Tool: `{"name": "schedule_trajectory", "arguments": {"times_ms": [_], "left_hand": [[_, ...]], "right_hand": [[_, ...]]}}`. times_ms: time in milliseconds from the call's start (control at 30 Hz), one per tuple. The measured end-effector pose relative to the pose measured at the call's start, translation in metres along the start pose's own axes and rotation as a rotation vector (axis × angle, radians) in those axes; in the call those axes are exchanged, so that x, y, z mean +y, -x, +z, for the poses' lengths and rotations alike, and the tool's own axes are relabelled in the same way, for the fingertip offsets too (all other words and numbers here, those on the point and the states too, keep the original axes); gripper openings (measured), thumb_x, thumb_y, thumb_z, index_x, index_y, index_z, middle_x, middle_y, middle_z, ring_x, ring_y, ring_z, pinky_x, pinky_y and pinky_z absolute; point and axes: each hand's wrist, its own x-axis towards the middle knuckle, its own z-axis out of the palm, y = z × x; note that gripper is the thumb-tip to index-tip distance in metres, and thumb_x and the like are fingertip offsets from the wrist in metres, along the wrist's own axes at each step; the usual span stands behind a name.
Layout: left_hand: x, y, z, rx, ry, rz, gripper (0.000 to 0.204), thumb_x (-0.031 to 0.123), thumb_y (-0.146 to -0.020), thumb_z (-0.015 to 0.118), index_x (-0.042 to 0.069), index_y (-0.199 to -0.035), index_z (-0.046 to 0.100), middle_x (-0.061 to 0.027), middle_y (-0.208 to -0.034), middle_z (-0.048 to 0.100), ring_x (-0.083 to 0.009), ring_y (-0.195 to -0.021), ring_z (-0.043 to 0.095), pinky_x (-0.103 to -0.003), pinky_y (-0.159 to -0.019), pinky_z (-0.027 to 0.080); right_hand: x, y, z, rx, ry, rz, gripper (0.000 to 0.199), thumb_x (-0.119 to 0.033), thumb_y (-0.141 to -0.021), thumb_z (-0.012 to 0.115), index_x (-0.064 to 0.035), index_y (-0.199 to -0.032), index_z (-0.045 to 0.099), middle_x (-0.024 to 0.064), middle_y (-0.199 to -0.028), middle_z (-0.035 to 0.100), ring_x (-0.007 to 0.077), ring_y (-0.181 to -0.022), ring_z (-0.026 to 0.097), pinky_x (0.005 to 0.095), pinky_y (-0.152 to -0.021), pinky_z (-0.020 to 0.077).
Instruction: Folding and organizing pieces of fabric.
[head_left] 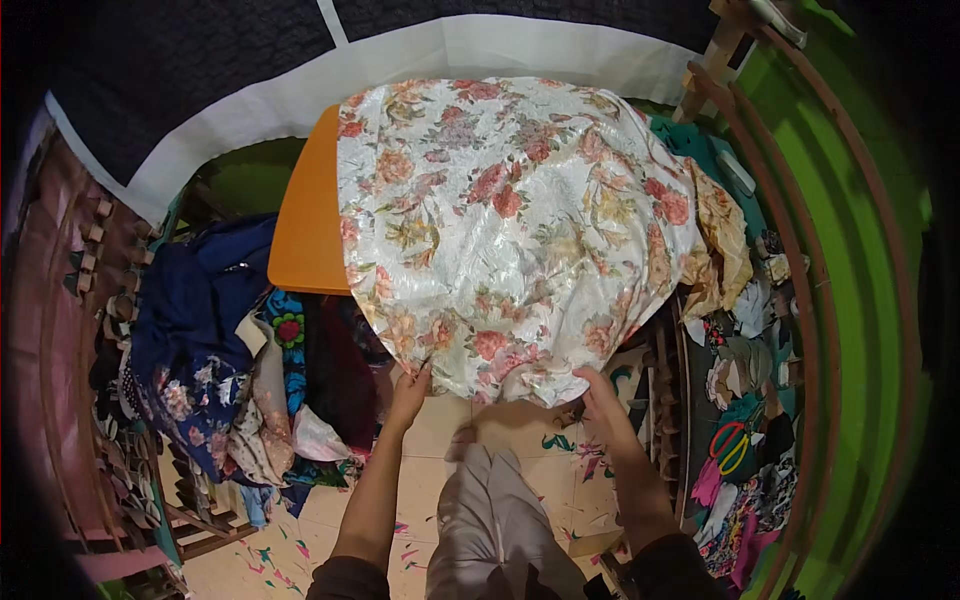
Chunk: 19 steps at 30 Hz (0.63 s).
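Note:
A white, shiny cloth with red, pink and yellowish flowers [520, 230] is spread over an orange tabletop [303, 225]. Its near edge hangs over the front, and creases run across its middle and right side. My left hand [412, 388] grips that edge toward the left, fingers partly tucked behind the fabric. Farther right, my right hand [598, 390] pinches the same edge, where the cloth bunches in small folds between the two hands. Most of the tabletop is hidden; only its left part shows.
Navy floral fabric [200, 330] lies heaped at the left over a wooden rack. Crumpled tan cloth [722, 250] sits beside the right edge. Scissors with red and yellow handles [730, 450] rest among scraps on the right. Small coloured cuttings litter the tiled floor [410, 500].

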Motion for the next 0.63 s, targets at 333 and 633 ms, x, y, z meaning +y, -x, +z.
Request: {"name": "schedule_trajectory", "arguments": {"times_ms": [333, 633], "left_hand": [[0.005, 0.028, 0.002, -0.394, 0.067, -0.204, 0.054, 0.043, -0.090, 0.043, 0.005, -0.128, 0.041, -0.0062, -0.121, 0.050, -0.0178, -0.106, 0.046, -0.033, -0.090, 0.038], [-0.045, 0.064, -0.057, -0.830, 1.027, 0.067, 0.087, 0.075, -0.073, 0.036, 0.017, -0.138, 0.026, -0.0101, -0.135, 0.038, -0.0372, -0.117, 0.042, -0.050, -0.094, 0.039]], "right_hand": [[-0.006, -0.007, -0.027, -0.583, -0.003, 0.190, 0.057, -0.042, -0.089, 0.045, -0.0051, -0.131, 0.034, 0.0129, -0.130, 0.043, 0.0272, -0.116, 0.044, 0.0420, -0.092, 0.0424], [-0.061, 0.063, 0.036, -0.748, -0.181, 0.061, 0.067, -0.051, -0.087, 0.040, -0.0066, -0.136, 0.028, 0.0117, -0.136, 0.035, 0.0284, -0.118, 0.041, 0.0446, -0.093, 0.0393]]}}
